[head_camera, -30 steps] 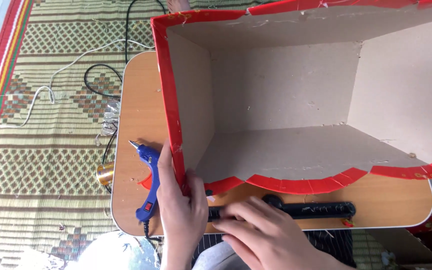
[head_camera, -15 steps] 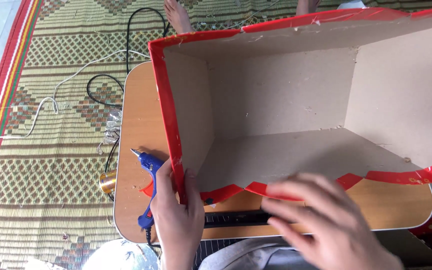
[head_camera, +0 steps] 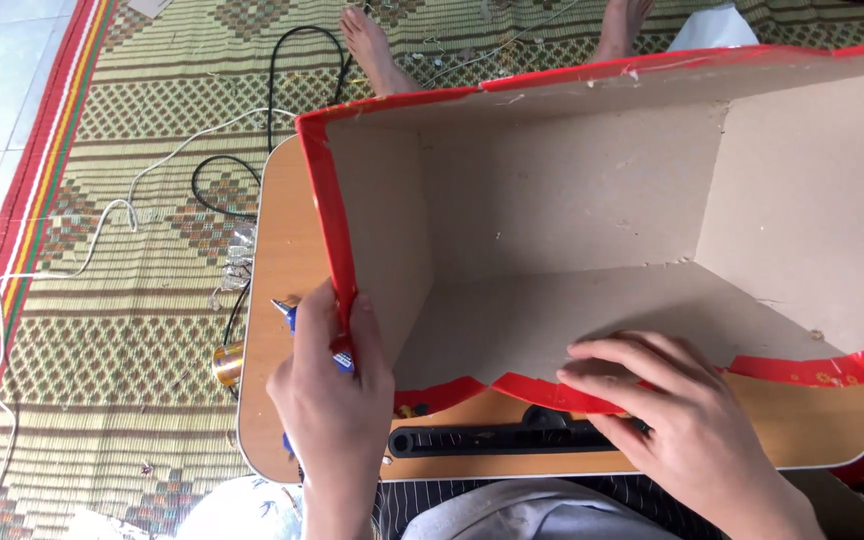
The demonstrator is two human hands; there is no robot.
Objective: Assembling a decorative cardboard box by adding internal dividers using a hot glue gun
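presently: open cardboard box (head_camera: 572, 230), matte grey-brown inside, red-taped rim, lying on its side across small wooden table (head_camera: 287, 250); left hand (head_camera: 332, 400) clenched on its left edge, right hand (head_camera: 682, 420) flat, released, on scalloped front lip; woven mat (head_camera: 102, 200) surrounds.

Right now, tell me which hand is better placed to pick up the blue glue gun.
Left. The left hand grips the cardboard box's red-taped left wall directly over the blue glue gun. The right hand lies flat on the box's front edge, farther from the gun.
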